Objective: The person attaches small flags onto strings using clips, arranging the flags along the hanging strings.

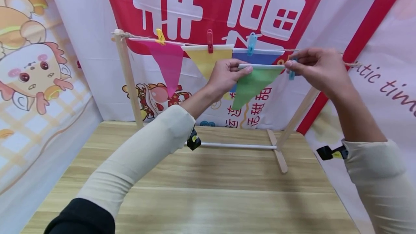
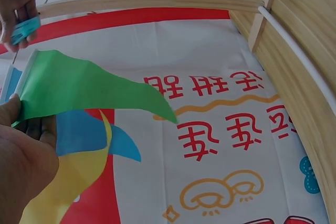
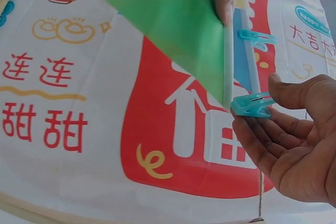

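Note:
A green triangular pennant (image 1: 256, 84) with a white top edge hangs from my left hand (image 1: 227, 75), which pinches its upper left corner. Beside its other top corner, my right hand (image 1: 320, 66) pinches a light-blue clothespin (image 3: 252, 104) between thumb and fingers. Behind the green one, a blue pennant (image 1: 260, 56) is clipped to the string (image 1: 294, 50) by another light-blue clothespin (image 1: 251, 44). To its left hang a yellow pennant (image 1: 201, 59) under a red clothespin (image 1: 210, 40) and a pink pennant (image 1: 170, 60) under a yellow clothespin (image 1: 160, 36).
A wooden post (image 1: 128, 78) carries the string at the left, and another post (image 1: 299, 113) stands at the right on a wooden foot (image 1: 277, 154). A white rod (image 1: 238, 146) runs low along the wooden table (image 1: 208, 205). Printed cloth (image 1: 97, 82) surrounds the table.

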Available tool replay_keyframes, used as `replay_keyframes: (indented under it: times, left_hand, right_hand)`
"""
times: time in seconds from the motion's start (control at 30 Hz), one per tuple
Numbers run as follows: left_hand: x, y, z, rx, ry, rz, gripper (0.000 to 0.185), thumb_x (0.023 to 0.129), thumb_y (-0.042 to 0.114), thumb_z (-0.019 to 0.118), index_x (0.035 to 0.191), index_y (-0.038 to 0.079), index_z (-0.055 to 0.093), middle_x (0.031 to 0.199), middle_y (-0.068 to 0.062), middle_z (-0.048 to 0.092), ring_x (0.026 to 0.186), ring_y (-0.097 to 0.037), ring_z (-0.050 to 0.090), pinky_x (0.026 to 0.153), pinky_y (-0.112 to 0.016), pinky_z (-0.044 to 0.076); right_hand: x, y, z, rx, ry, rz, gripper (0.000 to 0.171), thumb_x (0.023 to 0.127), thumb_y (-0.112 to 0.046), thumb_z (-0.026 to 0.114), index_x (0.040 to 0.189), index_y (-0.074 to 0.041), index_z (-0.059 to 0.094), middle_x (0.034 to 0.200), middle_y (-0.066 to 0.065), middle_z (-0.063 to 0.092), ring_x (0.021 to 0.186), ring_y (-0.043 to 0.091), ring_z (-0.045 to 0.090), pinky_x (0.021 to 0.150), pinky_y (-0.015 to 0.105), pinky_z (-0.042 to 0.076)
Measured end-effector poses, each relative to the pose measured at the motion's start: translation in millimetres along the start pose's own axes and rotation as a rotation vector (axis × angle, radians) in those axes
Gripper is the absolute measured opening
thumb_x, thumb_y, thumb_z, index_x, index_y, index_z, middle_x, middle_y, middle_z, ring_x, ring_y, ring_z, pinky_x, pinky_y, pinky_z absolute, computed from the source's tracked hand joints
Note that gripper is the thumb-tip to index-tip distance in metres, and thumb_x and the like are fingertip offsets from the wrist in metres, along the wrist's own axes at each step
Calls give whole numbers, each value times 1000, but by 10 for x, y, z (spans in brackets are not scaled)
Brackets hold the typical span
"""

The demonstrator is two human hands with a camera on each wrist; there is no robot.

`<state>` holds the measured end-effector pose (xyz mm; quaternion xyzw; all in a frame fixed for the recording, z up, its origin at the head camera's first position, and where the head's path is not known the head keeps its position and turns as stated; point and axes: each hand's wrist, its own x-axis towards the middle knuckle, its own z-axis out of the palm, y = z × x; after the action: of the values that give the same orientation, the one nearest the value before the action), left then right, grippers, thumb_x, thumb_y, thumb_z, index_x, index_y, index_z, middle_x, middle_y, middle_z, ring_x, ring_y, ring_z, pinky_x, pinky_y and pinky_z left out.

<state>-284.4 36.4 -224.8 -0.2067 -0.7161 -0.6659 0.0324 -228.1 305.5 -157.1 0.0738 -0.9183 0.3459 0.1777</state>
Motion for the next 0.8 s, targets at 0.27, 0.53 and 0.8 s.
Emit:
replay_keyframes:
  times: [0.27,0.53,0.8]
  left_hand:
    - [17,86,159,10,41,7,31,105,30,83,127,8,80,124,-8,84,111,-19,84,99,-30,68]
    - [33,128,300,0,71,-7,31,104,30,84,126,8,84,122,-7,86,107,-14,83,97,-26,67]
    - [32,182,414,-46,32,-32,33,108,26,79,136,9,80,132,-6,85,114,-15,83,100,-22,65]
  right_hand:
    - [107,-173,-122,104,51,-20,59,105,-47,80,150,-9,72,114,-20,76,95,-5,74,83,5,56]
    - [145,-280,-174,93,79,-22,60,104,-51,78,153,-17,71,150,-2,76,116,2,77,108,21,61]
    - [192,-249,-185,102,101,-21,56,105,-50,77,151,-20,73,149,-2,77,112,-2,74,105,17,60]
